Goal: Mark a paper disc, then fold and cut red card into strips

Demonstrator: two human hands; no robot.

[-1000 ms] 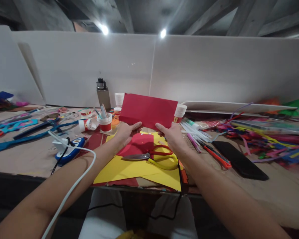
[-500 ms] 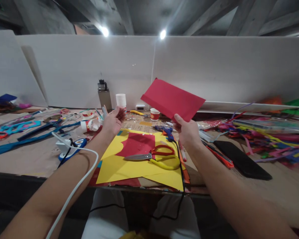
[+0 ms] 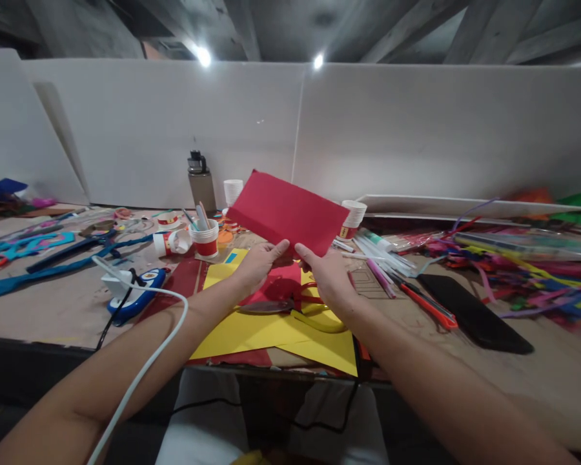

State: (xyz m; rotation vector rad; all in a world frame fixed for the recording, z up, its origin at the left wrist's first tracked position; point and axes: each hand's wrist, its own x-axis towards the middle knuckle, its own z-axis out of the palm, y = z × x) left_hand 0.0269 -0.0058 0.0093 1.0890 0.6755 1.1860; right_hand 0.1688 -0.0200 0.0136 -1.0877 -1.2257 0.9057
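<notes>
A folded red paper sheet (image 3: 286,210) is held up above the table, tilted down to the right. My left hand (image 3: 256,263) pinches its lower edge from the left, and my right hand (image 3: 325,274) pinches the same edge from the right, the two thumbs close together. Under my hands lie yellow paper sheets (image 3: 271,329) with a red cut piece (image 3: 281,284) on them, and scissors (image 3: 295,307) with red and yellow handles rest across them.
A white cable (image 3: 140,368) crosses my left forearm from a blue and white device (image 3: 135,290). Paper cups (image 3: 204,237), a metal bottle (image 3: 201,183), a black phone (image 3: 474,313), an orange cutter (image 3: 423,303), straws and coloured strips (image 3: 527,265) crowd the table. White boards stand behind.
My left hand, which had let go, is back on the red sheet's lower edge. The sheet has come down and left from the raised position in my right hand.
</notes>
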